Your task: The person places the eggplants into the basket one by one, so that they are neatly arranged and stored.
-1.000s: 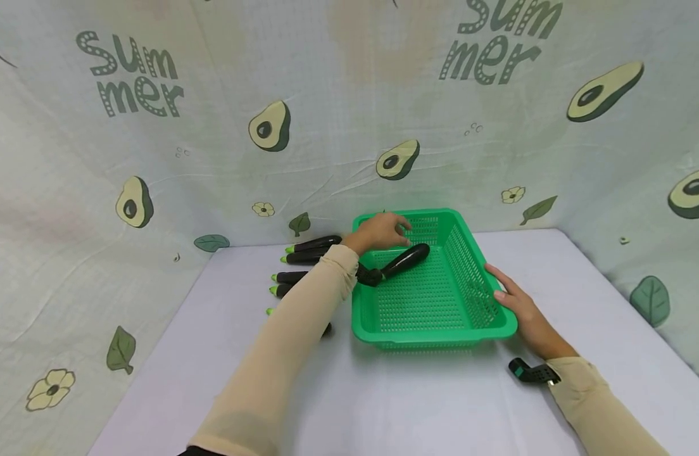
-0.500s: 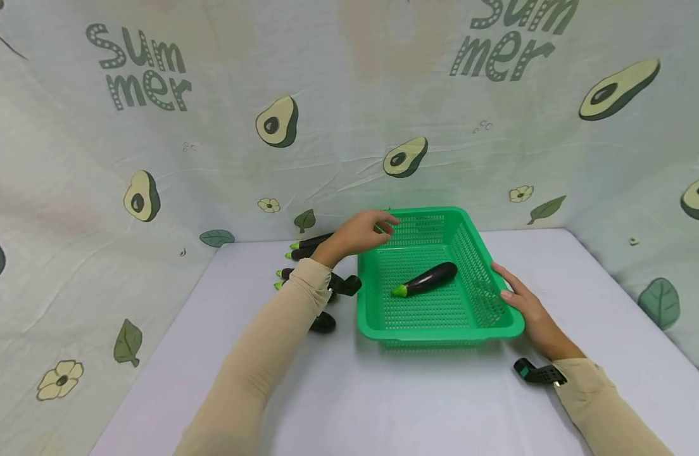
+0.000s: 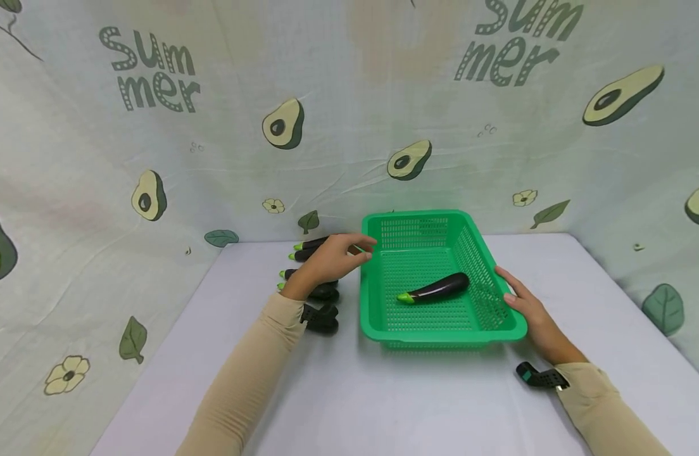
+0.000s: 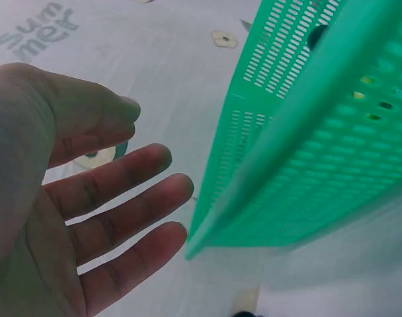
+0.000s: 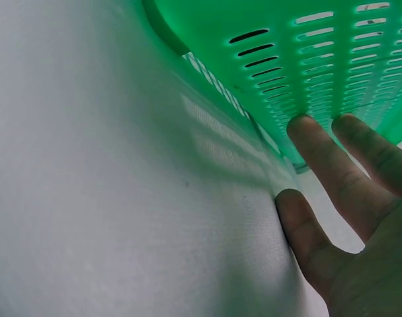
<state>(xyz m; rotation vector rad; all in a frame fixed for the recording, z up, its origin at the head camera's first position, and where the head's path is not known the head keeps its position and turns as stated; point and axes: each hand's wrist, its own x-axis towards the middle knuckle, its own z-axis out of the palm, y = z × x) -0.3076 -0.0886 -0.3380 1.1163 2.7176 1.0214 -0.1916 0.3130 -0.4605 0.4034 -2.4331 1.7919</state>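
Note:
A dark purple eggplant (image 3: 442,287) with a green cap lies in the green plastic basket (image 3: 378,328). My left hand (image 3: 337,258) hovers just outside the basket's left rim, fingers spread and holding nothing; in the left wrist view the fingertips (image 4: 182,188) are apart from the basket wall. At the basket's right side, my right hand (image 3: 530,313) holds the rim, with the thumb over it. In the right wrist view, straight fingers (image 5: 320,148) meet the slotted outer wall. Several more eggplants (image 3: 321,324) lie left of the basket, partly hidden by my left hand and wrist.
A white cloth covers the table (image 3: 429,399). Behind it rises a fabric backdrop (image 3: 338,82) printed with avocados, leaves and lettering. Black straps (image 3: 543,377) sit at both wrists.
My left hand has let go of the eggplant, which now lies deeper in the basket. That hand has moved left, out past the rim. My right hand stays at the basket's right side.

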